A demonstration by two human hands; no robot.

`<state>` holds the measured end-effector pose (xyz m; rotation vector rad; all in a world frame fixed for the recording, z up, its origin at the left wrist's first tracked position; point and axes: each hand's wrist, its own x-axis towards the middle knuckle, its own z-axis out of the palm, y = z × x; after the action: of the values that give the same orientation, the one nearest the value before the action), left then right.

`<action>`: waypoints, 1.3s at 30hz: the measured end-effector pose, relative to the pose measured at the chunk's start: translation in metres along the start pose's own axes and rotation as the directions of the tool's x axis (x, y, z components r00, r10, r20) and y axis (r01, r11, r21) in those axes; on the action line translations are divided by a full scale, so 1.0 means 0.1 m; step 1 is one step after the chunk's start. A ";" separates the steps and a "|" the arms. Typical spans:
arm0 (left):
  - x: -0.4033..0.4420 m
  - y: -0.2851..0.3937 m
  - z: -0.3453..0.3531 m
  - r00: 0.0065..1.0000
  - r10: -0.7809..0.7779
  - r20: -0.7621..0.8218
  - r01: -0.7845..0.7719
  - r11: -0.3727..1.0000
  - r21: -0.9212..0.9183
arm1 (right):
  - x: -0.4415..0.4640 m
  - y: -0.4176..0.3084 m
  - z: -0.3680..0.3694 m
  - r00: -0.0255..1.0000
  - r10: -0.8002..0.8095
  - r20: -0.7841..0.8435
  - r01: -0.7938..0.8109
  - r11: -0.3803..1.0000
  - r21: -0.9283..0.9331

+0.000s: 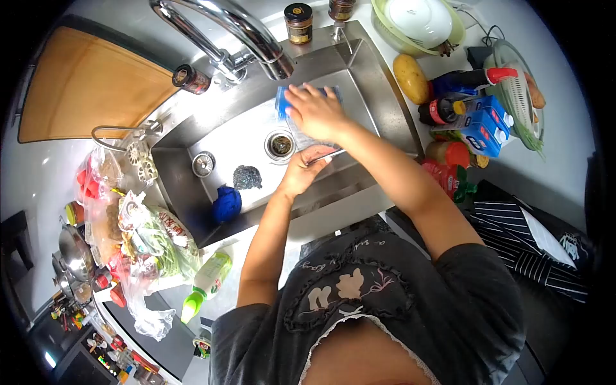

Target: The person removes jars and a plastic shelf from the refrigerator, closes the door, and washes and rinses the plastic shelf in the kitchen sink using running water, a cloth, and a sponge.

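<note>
Over the steel sink, my right hand lies with its fingers spread on a blue cloth. The cloth rests against a flat greyish item, partly hidden under my right hand. Lower down, my left hand is closed round the near edge of that flat item. The drain is just left of it. A dark scouring pad and a dark blue bundle lie in the left part of the sink. The chrome faucet hangs just above my right hand.
Left of the sink are bagged vegetables and a green-capped bottle. Jars stand behind it. On the right are a yellow fruit, blue cartons, bottles and a green basin. A cutting board leans at the back left.
</note>
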<state>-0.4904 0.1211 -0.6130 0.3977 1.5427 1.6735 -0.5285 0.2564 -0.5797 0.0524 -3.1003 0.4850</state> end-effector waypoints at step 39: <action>-0.09 -0.67 -0.62 0.936 -0.351 0.029 0.341 0.923 0.180 | 0.25 0.73 1.18 0.984 0.139 0.111 -0.144 0.989 0.032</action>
<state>-0.5055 0.0679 -0.6855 0.2436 1.6117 1.2495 -0.5558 0.2896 -0.7141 -0.1479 -3.2158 0.5668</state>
